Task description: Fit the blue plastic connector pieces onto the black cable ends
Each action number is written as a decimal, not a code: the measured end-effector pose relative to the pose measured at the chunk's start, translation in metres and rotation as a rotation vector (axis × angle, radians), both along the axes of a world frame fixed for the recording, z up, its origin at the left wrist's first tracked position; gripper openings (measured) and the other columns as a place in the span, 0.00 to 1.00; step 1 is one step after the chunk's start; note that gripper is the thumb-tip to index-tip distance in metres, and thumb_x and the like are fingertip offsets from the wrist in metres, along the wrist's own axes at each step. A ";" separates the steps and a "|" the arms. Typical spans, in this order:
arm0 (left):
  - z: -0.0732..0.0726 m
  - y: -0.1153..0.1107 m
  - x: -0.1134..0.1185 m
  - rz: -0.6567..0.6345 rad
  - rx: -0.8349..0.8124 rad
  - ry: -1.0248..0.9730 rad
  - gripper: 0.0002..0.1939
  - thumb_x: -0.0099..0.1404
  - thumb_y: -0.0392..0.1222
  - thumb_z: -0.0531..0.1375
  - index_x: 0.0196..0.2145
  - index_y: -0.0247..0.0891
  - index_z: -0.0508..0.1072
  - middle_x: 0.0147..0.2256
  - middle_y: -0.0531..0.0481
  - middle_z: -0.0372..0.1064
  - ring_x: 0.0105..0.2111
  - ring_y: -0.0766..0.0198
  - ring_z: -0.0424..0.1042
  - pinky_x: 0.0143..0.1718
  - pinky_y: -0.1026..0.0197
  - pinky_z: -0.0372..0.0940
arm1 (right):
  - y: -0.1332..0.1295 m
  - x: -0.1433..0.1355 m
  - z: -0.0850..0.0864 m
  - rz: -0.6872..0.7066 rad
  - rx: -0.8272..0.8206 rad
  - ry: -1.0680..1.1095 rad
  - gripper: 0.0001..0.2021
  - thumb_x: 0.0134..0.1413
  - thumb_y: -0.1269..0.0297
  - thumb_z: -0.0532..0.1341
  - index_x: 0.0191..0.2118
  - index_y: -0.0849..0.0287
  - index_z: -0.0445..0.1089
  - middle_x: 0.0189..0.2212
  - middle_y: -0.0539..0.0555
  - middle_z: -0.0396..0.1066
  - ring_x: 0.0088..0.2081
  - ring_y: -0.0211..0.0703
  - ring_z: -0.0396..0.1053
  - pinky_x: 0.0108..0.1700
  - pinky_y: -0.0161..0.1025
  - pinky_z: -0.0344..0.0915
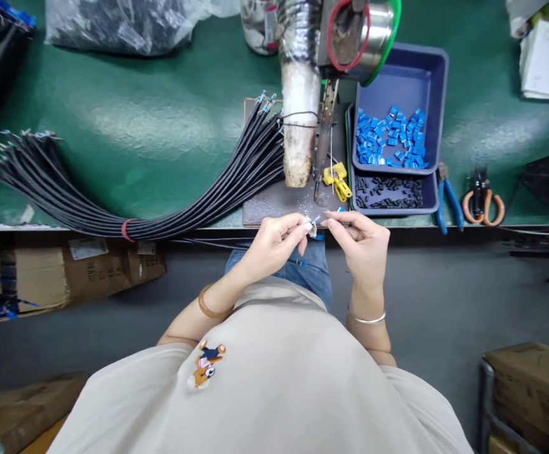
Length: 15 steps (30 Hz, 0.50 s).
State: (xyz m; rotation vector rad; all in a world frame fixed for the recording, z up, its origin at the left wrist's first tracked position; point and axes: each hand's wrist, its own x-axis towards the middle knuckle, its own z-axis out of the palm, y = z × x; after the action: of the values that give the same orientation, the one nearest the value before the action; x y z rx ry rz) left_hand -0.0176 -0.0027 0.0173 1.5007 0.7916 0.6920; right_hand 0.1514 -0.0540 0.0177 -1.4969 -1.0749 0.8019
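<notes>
My left hand (281, 241) is closed in a pinch at the table's front edge. Between its fingertips sits a cable end (316, 220) with thin wire tips, next to a small crumpled whitish piece (311, 228). Just to the right, my right hand (363, 243) pinches thumb against forefinger close to those wire tips. Whatever it holds is too small to make out. Below my left hand a thin black cable with a blue tip (301, 262) hangs over my lap. A large bundle of black cables (179, 224), tied with a red band, lies to the left.
Above my hands stand a whitish wrapped nozzle (301, 126) and a soldering iron (322, 139). Yellow clips (338, 180) lie beside them. At right are a bin of blue connectors (437, 107), a bin of black pieces (425, 207), blue-handled pliers (449, 202) and orange-handled scissors (483, 208).
</notes>
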 end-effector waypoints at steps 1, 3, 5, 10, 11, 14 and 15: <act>0.001 0.001 -0.001 -0.024 -0.006 0.002 0.20 0.71 0.49 0.54 0.25 0.34 0.68 0.19 0.54 0.66 0.17 0.75 0.54 0.21 0.67 0.50 | 0.001 0.000 0.000 0.025 -0.004 0.012 0.05 0.53 0.63 0.67 0.37 0.55 0.79 0.32 0.50 0.77 0.30 0.34 0.73 0.33 0.33 0.69; 0.002 0.002 -0.003 -0.069 -0.014 0.010 0.21 0.71 0.48 0.54 0.24 0.34 0.69 0.19 0.54 0.65 0.17 0.75 0.54 0.21 0.68 0.50 | 0.003 0.002 -0.001 0.088 -0.013 0.044 0.05 0.53 0.63 0.67 0.36 0.54 0.79 0.33 0.51 0.76 0.32 0.35 0.72 0.33 0.33 0.69; 0.004 0.004 -0.004 -0.110 -0.023 0.006 0.21 0.71 0.48 0.55 0.23 0.33 0.69 0.19 0.54 0.63 0.17 0.75 0.54 0.20 0.68 0.50 | 0.005 0.003 -0.001 0.151 -0.022 0.080 0.05 0.51 0.63 0.68 0.35 0.54 0.80 0.32 0.51 0.76 0.31 0.34 0.71 0.31 0.32 0.67; 0.006 0.007 -0.005 -0.180 -0.120 -0.081 0.22 0.71 0.49 0.55 0.23 0.33 0.68 0.19 0.53 0.65 0.17 0.76 0.55 0.19 0.69 0.49 | 0.008 0.004 0.000 0.241 -0.003 0.165 0.04 0.50 0.65 0.68 0.34 0.54 0.80 0.30 0.50 0.75 0.30 0.33 0.69 0.30 0.31 0.65; 0.006 0.007 -0.005 -0.190 -0.147 -0.093 0.22 0.70 0.50 0.55 0.23 0.32 0.68 0.19 0.53 0.65 0.16 0.77 0.55 0.18 0.70 0.49 | 0.008 0.004 0.000 0.239 -0.001 0.157 0.03 0.50 0.65 0.68 0.33 0.54 0.79 0.29 0.49 0.74 0.29 0.33 0.68 0.28 0.31 0.64; 0.005 0.009 -0.006 -0.211 -0.230 -0.121 0.20 0.69 0.51 0.57 0.26 0.32 0.69 0.19 0.53 0.66 0.15 0.77 0.53 0.17 0.70 0.48 | 0.006 0.003 0.002 0.229 -0.003 0.091 0.03 0.50 0.66 0.68 0.33 0.55 0.79 0.28 0.49 0.73 0.28 0.31 0.66 0.24 0.30 0.57; 0.005 0.009 -0.006 -0.220 -0.257 -0.130 0.19 0.68 0.52 0.58 0.28 0.32 0.69 0.18 0.53 0.67 0.15 0.77 0.53 0.16 0.70 0.47 | 0.006 0.004 0.002 0.235 0.001 0.073 0.02 0.50 0.66 0.68 0.33 0.55 0.79 0.28 0.49 0.73 0.28 0.31 0.65 0.24 0.30 0.56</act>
State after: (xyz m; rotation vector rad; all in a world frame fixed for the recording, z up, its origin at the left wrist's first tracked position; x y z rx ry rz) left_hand -0.0238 0.0063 0.0226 1.2722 0.5820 0.4972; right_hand 0.1550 -0.0479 0.0196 -1.3456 -1.2100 1.0108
